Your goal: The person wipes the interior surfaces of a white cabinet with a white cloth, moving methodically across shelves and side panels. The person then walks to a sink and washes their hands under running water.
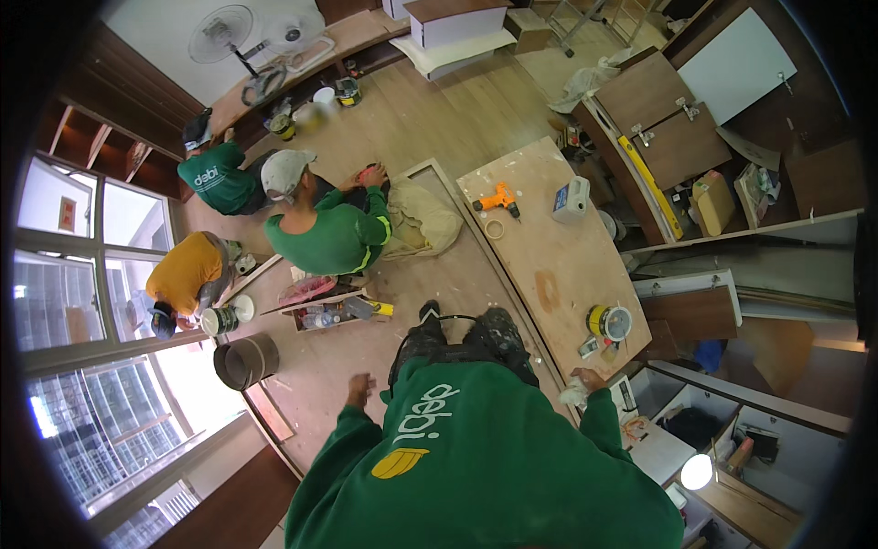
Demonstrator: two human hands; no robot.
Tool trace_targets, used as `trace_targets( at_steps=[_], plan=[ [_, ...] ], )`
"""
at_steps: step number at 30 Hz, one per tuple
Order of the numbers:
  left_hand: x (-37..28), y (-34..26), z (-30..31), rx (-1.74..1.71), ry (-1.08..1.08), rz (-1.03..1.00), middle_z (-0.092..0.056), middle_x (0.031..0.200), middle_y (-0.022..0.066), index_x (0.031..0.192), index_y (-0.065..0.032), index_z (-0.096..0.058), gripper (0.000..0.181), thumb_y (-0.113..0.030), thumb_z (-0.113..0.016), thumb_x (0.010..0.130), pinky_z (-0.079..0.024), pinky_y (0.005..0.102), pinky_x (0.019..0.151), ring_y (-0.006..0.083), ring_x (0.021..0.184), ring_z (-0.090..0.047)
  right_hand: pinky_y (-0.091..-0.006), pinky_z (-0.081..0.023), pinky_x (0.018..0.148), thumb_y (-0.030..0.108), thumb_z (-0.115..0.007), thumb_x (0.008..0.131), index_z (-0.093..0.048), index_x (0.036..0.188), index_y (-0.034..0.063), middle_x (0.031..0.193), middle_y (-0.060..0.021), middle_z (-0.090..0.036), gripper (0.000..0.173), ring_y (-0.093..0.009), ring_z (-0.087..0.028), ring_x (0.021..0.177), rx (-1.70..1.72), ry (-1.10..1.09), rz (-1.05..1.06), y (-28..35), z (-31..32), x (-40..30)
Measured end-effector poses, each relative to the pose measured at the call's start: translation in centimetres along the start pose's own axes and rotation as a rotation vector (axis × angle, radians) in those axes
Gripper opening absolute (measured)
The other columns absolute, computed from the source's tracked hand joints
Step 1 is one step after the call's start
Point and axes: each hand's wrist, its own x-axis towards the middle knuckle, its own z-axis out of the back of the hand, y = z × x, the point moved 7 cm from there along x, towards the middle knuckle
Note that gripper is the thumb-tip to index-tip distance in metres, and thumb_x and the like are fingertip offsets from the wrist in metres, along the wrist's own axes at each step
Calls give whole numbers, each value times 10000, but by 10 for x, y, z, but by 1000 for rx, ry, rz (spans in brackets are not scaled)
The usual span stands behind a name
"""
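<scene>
My right hand (591,379) is shut on a whitish crumpled rag (573,393) beside the near corner of a wooden worktable (542,254). Low over the floor at the left of my body hangs my left hand (359,391), with nothing seen in it; its fingers are partly curled. On the worktable lie an orange cordless drill (499,200), a ring of tape (494,229), a white plastic jug (571,200) and a yellow-and-black can (608,322). A brush (610,351) and a small container (588,347) are near that can.
Several co-workers crouch or sit at the left, one in a green shirt (326,237) near a cloth sack (425,219). An open toolbox (329,312) and a brown cylinder (247,361) stand on the floor. Open cabinets (686,398) line the right; a fan (221,34) stands at the back.
</scene>
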Motion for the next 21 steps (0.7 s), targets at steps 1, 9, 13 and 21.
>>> trace_targets(
  at_steps=[1, 9, 13, 21],
  plan=[
    [16, -47, -7, 42, 10, -75, -688, 996, 63, 1173, -104, -588, 346, -339, -532, 924, -445, 383, 708, 193, 849, -642, -350, -488, 894, 141, -590, 805, -650, 1020, 42, 945, -91, -660, 244, -265, -638, 973, 11, 8, -28, 10, -6, 0],
    [48, -343, -86, -259, -14, -516, -662, 838, 78, 1151, -2, -578, 276, -186, -587, 945, -445, 241, 530, 108, 637, -575, -349, -473, 887, 271, -514, 871, -668, 984, 44, 986, -145, -672, 297, -276, -621, 984, -757, 160, 133, 26, 41, 128],
    [54, -404, -100, -261, 52, -495, -671, 855, 102, 1165, 21, -565, 312, -195, -607, 943, -445, 262, 477, 133, 606, -584, -363, -506, 745, 216, -540, 859, -677, 922, 32, 854, -110, -659, 237, -254, -627, 786, -510, 90, 79, 139, 44, 207],
    [65, -459, -118, -188, -31, -336, -669, 832, 90, 1146, 14, -579, 278, -168, -587, 936, -444, 255, 483, 137, 604, -591, -376, -494, 664, 235, -593, 835, -679, 938, 31, 839, -83, -638, 244, -224, -601, 725, -28, -81, 12, 368, 80, 295]
  ],
)
